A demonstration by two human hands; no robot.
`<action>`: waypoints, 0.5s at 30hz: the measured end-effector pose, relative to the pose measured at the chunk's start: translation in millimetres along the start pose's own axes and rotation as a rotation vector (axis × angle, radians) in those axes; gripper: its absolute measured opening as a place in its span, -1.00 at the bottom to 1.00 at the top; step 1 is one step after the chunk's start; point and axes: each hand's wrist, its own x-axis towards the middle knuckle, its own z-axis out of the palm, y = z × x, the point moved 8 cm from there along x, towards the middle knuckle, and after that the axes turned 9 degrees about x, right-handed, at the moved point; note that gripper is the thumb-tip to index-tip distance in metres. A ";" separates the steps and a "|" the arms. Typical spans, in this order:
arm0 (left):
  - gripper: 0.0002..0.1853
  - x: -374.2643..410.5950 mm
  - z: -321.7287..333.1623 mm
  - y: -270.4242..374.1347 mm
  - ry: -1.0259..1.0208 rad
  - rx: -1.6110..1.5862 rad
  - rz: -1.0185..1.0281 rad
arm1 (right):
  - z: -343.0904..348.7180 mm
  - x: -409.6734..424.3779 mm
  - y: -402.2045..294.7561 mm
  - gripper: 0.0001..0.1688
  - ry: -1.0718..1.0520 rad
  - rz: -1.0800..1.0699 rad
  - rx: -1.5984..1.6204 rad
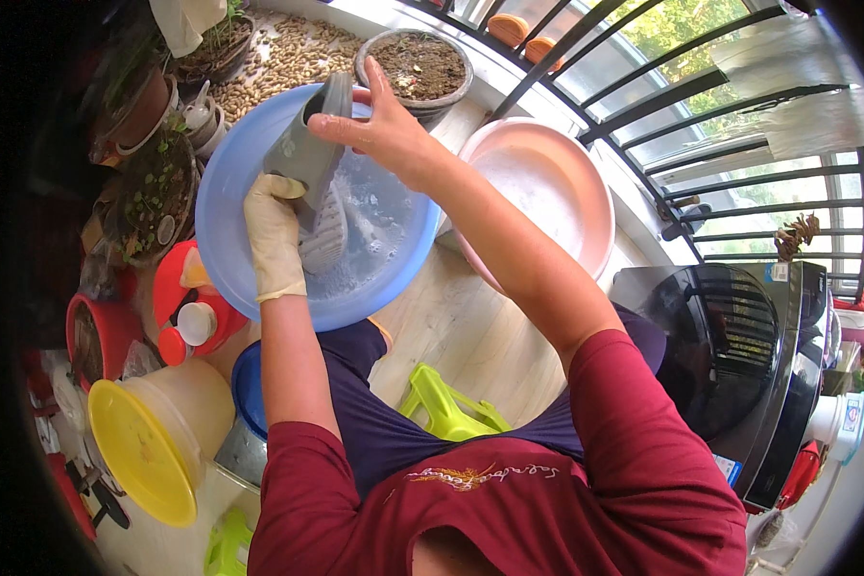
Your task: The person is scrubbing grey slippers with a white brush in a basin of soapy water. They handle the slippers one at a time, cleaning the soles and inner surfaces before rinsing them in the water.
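Note:
My left hand (275,227), in a pale rubber glove, grips a grey rubber slipper (304,147), its thumb across the lower part. The slipper is tilted over a blue basin (212,173) of cloudy, sudsy water. At its upper end is my bare right hand (381,133), the thumb against the edge and some fingers partly hidden behind it; the index finger points up. Below the slipper, a lighter grey ribbed sole (324,241) lies at the water. Whether it belongs to a second slipper, I cannot tell.
A pink basin (594,194) with suds stands right of the blue one. Potted soil (421,68) and spread peanuts (299,54) lie beyond. A yellow-rimmed bucket (144,453) and red container (209,306) are left, a green stool (450,410) below, a black appliance (727,345) right.

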 end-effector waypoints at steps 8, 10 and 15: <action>-0.78 -0.6 -0.4 -4.8 -0.027 0.004 0.005 | 7.4 5.1 -29.0 0.47 -0.154 -0.360 -0.663; -0.80 2.8 -7.0 -9.6 -0.036 -0.011 0.018 | 12.2 7.1 -32.5 0.42 -0.161 -0.326 -0.678; -0.84 26.6 -27.1 -30.3 -0.198 -0.250 -0.038 | 17.0 13.2 -48.1 0.29 -0.108 -0.286 -0.786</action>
